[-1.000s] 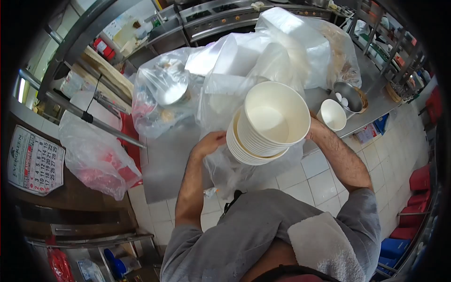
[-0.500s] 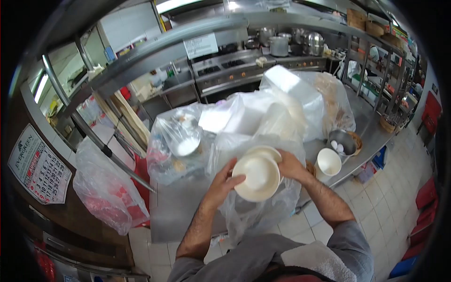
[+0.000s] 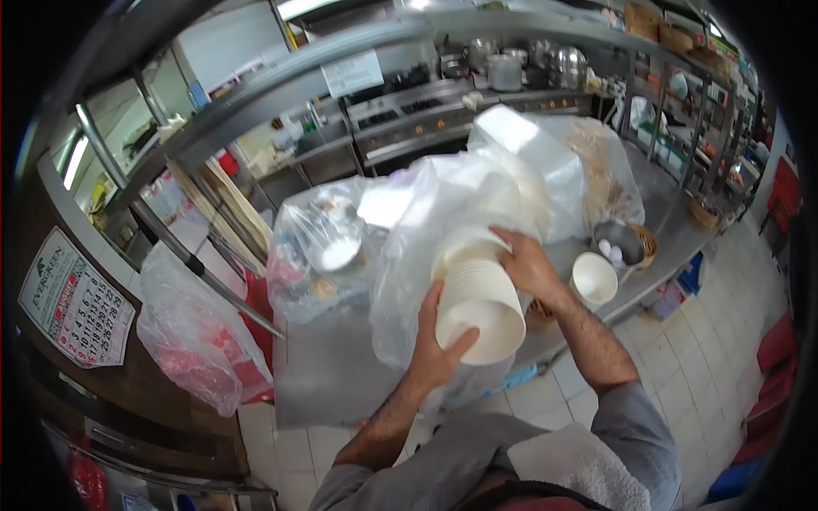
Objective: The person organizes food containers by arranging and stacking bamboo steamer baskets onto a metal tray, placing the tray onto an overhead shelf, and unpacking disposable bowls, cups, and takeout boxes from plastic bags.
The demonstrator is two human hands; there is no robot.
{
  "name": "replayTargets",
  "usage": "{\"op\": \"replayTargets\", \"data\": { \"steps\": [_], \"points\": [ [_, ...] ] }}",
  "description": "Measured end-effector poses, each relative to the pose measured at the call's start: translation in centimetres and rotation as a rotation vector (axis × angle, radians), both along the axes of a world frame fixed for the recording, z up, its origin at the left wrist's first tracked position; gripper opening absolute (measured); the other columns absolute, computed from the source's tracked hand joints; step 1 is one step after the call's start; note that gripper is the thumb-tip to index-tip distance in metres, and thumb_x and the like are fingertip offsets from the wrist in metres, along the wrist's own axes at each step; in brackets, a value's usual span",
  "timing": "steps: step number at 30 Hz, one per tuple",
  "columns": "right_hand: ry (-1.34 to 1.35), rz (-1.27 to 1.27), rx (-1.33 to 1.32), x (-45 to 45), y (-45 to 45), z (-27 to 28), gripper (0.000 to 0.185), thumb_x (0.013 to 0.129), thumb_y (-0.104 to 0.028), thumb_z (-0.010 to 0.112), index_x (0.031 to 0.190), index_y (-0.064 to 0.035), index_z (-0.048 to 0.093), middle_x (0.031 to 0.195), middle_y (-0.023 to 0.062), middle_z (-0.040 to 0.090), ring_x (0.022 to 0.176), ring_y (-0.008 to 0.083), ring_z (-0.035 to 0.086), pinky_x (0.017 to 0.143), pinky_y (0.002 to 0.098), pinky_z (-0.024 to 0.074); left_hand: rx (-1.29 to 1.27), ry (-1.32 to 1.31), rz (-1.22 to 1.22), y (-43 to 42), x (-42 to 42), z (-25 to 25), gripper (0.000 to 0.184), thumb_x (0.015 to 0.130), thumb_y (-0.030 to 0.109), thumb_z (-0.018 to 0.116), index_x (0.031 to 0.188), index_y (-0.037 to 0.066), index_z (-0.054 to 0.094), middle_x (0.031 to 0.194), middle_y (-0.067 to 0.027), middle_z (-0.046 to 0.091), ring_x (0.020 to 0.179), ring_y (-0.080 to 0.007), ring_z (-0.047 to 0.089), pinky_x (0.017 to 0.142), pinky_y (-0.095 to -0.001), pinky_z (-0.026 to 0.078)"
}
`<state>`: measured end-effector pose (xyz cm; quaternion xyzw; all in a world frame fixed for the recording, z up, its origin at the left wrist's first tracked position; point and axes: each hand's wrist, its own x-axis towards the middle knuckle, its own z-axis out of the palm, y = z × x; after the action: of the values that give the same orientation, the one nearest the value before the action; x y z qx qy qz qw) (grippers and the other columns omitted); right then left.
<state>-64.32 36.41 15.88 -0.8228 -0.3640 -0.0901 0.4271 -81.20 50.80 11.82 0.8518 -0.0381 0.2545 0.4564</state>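
Observation:
A nested stack of cream-coloured bowls (image 3: 482, 298) tilts toward me, its several rims showing along the side. My left hand (image 3: 437, 345) is closed around the near left side of the stack, thumb across the nearest bowl. On the far right side, my right hand (image 3: 532, 268) grips the stack, its fingers partly hidden behind it. A clear plastic bag (image 3: 407, 281) surrounds the far end of the stack and spreads over the steel table. Right of my right hand stands a cream tub (image 3: 594, 279).
A metal pot (image 3: 620, 247) with white eggs sits at the table's right side. Bagged white containers (image 3: 528, 149) lie at the back. At left is a bag with a white-topped container (image 3: 339, 252). A steel rail (image 3: 204, 272) slants nearby; stoves (image 3: 417, 128) stand beyond.
The stack has tilted and more of its length shows outside the bag. My left hand has moved lower around it, and my right hand has shifted up and slightly right.

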Motion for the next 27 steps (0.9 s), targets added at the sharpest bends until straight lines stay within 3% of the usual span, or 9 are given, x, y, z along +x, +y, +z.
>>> {"op": "replayTargets", "data": {
  "steps": [2,3,7,11,15,18,23,26,27],
  "points": [
    [-0.02,-0.013,-0.034,-1.0,-0.3,1.0,0.042,0.075,-0.002,0.049,0.117,0.0008,0.054,0.104,0.0247,0.058,0.097,0.0383,0.056,0.088,0.0405,0.0435,-0.654,0.04,-0.224,-1.0,0.0,0.3,0.077,0.077,0.015,0.065,0.137,0.001,0.021,0.136,-0.0169,0.029,0.124,-0.0265,0.033,0.103,-0.0382,0.029],
    [-0.086,-0.02,-0.042,-1.1,-0.3,1.6,0.041,0.075,-0.002,0.05,0.116,-0.0002,0.055,0.105,0.0229,0.059,0.097,0.0367,0.057,0.088,0.0395,0.0439,-0.664,0.053,-0.22,-1.1,-0.2,0.5,0.073,0.078,0.011,0.061,0.138,0.0,0.02,0.135,-0.0147,0.03,0.123,-0.0219,0.035,0.102,-0.0352,0.031],
    [-0.048,0.031,-0.178,-0.2,-0.5,3.0,0.041,0.075,-0.002,0.05,0.115,0.0009,0.055,0.105,0.0214,0.06,0.097,0.0358,0.057,0.087,0.0389,0.0445,-0.708,0.0,-0.166,-1.1,-0.2,-0.8,0.069,0.078,0.008,0.058,0.137,-0.001,0.022,0.131,-0.0154,0.037,0.12,-0.0223,0.038,0.101,-0.0356,0.031],
    [-0.029,0.077,-0.136,2.2,-0.7,3.7,0.044,0.072,0.0,0.05,0.116,0.0013,0.055,0.106,0.0212,0.061,0.097,0.0311,0.06,0.088,0.0371,0.0444,-1.0,-0.041,-0.16,-0.6,-1.4,0.7,0.063,0.075,0.003,0.055,0.133,-0.003,0.031,0.122,-0.0147,0.047,0.114,-0.0236,0.046,0.098,-0.0344,0.036],
    [0.373,0.146,-0.014,5.2,-1.6,3.0,0.048,0.067,0.003,0.049,0.115,0.0056,0.055,0.102,0.0181,0.063,0.089,0.0229,0.06,0.083,0.0307,0.0458,-1.112,-0.183,-0.041,2.2,-3.2,4.3,0.06,0.072,0.0,0.056,0.129,-0.005,0.036,0.119,-0.0147,0.05,0.109,-0.0251,0.051,0.094,-0.0352,0.041],
    [0.637,0.157,0.251,6.0,-2.0,2.0,0.044,0.067,0.004,0.049,0.11,0.0074,0.057,0.098,0.0149,0.063,0.089,0.0231,0.06,0.082,0.0316,0.0458,-0.731,-0.71,0.042,6.3,-2.9,10.8,0.057,0.076,0.0,0.055,0.129,-0.006,0.035,0.121,-0.0165,0.049,0.109,-0.0272,0.051,0.093,-0.0383,0.042],
    [0.774,0.23,0.397,5.6,-2.7,4.3,0.045,0.066,0.005,0.052,0.111,0.0097,0.054,0.099,0.0144,0.061,0.087,0.0214,0.061,0.078,0.0303,0.048,0.137,-1.151,0.279,11.1,1.1,26.8,0.051,0.086,0.005,0.053,0.133,-0.001,0.034,0.131,-0.0141,0.043,0.117,-0.0211,0.044,0.099,-0.0326,0.035],
    [0.742,0.249,0.525,4.5,-2.9,7.1,0.045,0.067,0.004,0.053,0.112,0.0094,0.053,0.099,0.0142,0.061,0.085,0.0198,0.061,0.075,0.0292,0.0493,0.847,-1.286,0.594,15.0,5.2,33.1,0.058,0.076,-0.003,0.056,0.131,0.006,0.04,0.135,-0.0209,0.036,0.126,-0.0365,0.033,0.106,-0.0401,0.026],
    [0.678,0.225,0.575,4.1,-2.8,8.4,0.044,0.068,0.003,0.053,0.112,0.0091,0.052,0.099,0.0138,0.061,0.084,0.0191,0.061,0.074,0.0284,0.0498,0.945,-1.291,0.641,15.8,7.1,34.3,0.061,0.076,-0.008,0.053,0.133,0.01,0.04,0.136,-0.0193,0.035,0.128,-0.034,0.032,0.107,-0.0411,0.026]
  ]
}}
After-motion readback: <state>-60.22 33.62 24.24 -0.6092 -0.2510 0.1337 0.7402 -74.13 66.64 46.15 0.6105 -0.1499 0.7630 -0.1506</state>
